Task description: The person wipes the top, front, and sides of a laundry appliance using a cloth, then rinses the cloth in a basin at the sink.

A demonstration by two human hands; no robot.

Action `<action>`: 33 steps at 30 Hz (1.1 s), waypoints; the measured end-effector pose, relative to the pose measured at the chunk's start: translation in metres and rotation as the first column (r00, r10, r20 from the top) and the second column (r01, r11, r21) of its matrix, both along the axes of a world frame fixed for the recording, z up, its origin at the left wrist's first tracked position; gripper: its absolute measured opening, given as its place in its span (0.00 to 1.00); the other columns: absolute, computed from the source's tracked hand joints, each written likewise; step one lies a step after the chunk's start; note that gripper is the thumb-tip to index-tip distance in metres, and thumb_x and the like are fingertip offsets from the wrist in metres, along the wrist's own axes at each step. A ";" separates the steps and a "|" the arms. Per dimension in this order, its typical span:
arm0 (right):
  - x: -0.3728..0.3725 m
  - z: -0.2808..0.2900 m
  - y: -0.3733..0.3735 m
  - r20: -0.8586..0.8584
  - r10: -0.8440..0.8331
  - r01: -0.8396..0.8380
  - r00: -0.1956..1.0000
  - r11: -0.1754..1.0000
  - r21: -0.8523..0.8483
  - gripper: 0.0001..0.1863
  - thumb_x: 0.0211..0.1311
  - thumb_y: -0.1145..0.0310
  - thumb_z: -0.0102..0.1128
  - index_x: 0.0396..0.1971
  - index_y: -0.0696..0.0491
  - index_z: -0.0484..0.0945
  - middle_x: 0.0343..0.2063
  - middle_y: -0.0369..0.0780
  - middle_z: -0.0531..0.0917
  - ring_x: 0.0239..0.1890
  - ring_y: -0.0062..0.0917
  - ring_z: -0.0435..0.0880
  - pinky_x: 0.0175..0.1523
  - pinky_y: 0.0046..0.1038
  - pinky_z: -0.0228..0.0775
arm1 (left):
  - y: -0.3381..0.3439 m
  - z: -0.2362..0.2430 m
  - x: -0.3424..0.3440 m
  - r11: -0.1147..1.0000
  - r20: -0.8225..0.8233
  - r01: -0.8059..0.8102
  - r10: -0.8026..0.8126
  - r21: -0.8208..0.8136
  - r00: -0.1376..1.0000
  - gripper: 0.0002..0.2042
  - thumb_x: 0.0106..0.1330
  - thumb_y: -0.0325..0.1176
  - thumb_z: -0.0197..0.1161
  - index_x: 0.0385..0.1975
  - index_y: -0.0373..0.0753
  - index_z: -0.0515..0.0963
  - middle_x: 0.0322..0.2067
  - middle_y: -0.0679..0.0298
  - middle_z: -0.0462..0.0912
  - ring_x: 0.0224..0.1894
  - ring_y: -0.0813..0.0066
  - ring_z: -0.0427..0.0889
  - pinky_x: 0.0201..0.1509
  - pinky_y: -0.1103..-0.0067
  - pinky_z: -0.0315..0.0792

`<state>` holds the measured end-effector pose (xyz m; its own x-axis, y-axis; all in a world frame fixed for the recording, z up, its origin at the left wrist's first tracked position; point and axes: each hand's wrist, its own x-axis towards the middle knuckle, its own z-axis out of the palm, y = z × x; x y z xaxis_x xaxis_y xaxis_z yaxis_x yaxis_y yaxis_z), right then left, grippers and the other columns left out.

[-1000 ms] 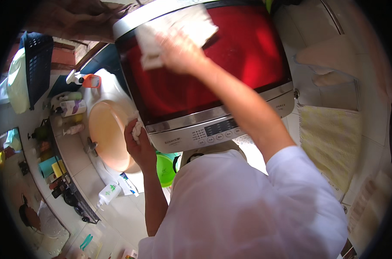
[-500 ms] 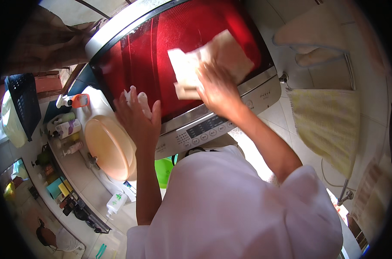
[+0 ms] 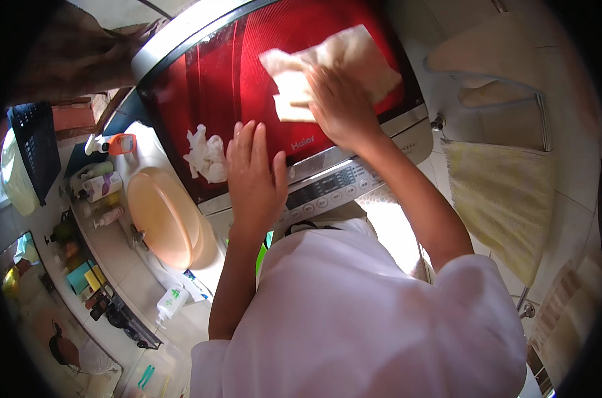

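Under my right hand (image 3: 344, 109) lies a beige cloth (image 3: 367, 56), spread partly folded over the glossy red lid of a top-loading washing machine (image 3: 214, 73). The fingers of that hand rest flat on the cloth, pressing it against the lid; the thumb lies by its folded edge. My left hand (image 3: 258, 169) is held over the front edge of the machine, fingers stretched out and nothing in it. Just left of it, a crumpled white tissue (image 3: 206, 156) sits on the lid.
Left of the machine are a peach-coloured basin (image 3: 161, 215), an orange-and-white spray bottle (image 3: 120, 144) and a shelf with several bottles. A white pump bottle (image 3: 171, 302) stands nearer me. On the right, a yellow towel (image 3: 503, 199) hangs from a metal rail.
My right hand has slid the cloth a little farther from me across the lid. My left hand has moved right, off the crumpled tissue, which now shows fully.
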<state>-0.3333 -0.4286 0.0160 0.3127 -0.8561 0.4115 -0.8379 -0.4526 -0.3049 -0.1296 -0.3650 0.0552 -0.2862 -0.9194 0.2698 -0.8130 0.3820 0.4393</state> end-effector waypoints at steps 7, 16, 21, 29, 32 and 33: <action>-0.006 0.008 0.037 -0.047 0.090 -0.083 0.995 0.987 0.138 0.28 0.51 0.71 0.60 0.55 0.56 0.66 0.54 0.46 0.71 0.58 0.39 0.70 0.62 0.41 0.60 | 0.015 -0.002 0.045 0.990 0.033 -0.129 0.131 -0.055 0.991 0.24 0.62 0.32 0.58 0.58 0.32 0.66 0.58 0.45 0.65 0.62 0.46 0.62 0.65 0.60 0.56; -0.061 -0.008 -0.089 -0.163 -0.114 0.042 0.980 0.921 -0.387 0.38 0.38 0.37 0.66 0.50 0.42 0.73 0.53 0.45 0.73 0.54 0.47 0.70 0.57 0.54 0.58 | 0.010 -0.044 0.067 0.954 -0.037 -0.275 0.281 0.117 0.959 0.28 0.62 0.38 0.62 0.61 0.40 0.64 0.62 0.42 0.60 0.64 0.43 0.60 0.65 0.63 0.59; 0.052 -0.018 -0.045 -0.148 0.105 -0.116 0.983 0.991 -0.073 0.35 0.50 0.46 0.63 0.59 0.41 0.69 0.60 0.47 0.69 0.61 0.46 0.66 0.64 0.52 0.52 | -0.002 -0.048 0.067 0.934 -0.215 -0.356 0.344 -0.021 0.914 0.13 0.59 0.29 0.63 0.42 0.36 0.71 0.55 0.47 0.69 0.58 0.47 0.69 0.61 0.64 0.64; 0.050 -0.019 -0.134 -0.473 -0.015 -0.064 0.881 0.986 -0.151 0.44 0.54 0.30 0.46 0.68 0.39 0.57 0.69 0.49 0.53 0.71 0.48 0.48 0.71 0.50 0.33 | 0.052 -0.033 0.093 0.806 -0.774 -0.254 0.588 0.535 0.236 0.18 0.60 0.18 0.53 0.51 0.36 0.68 0.52 0.54 0.74 0.54 0.64 0.74 0.57 0.73 0.68; 0.124 -0.009 -0.180 -0.409 0.119 -0.159 0.905 0.985 -0.064 0.42 0.56 0.33 0.45 0.67 0.42 0.57 0.67 0.50 0.55 0.69 0.46 0.50 0.69 0.49 0.40 | 0.093 -0.032 0.122 0.788 -0.793 -0.105 0.591 0.606 -0.143 0.28 0.61 0.23 0.51 0.64 0.37 0.56 0.56 0.52 0.70 0.54 0.59 0.73 0.58 0.68 0.69; 0.155 -0.004 -0.183 -0.352 0.187 -0.240 0.917 0.964 -0.114 0.39 0.57 0.38 0.49 0.63 0.47 0.64 0.63 0.52 0.62 0.66 0.46 0.58 0.68 0.47 0.47 | 0.106 -0.037 0.130 0.825 -0.757 -0.008 0.514 0.564 -0.404 0.26 0.63 0.27 0.49 0.64 0.37 0.57 0.55 0.52 0.70 0.53 0.57 0.73 0.57 0.67 0.69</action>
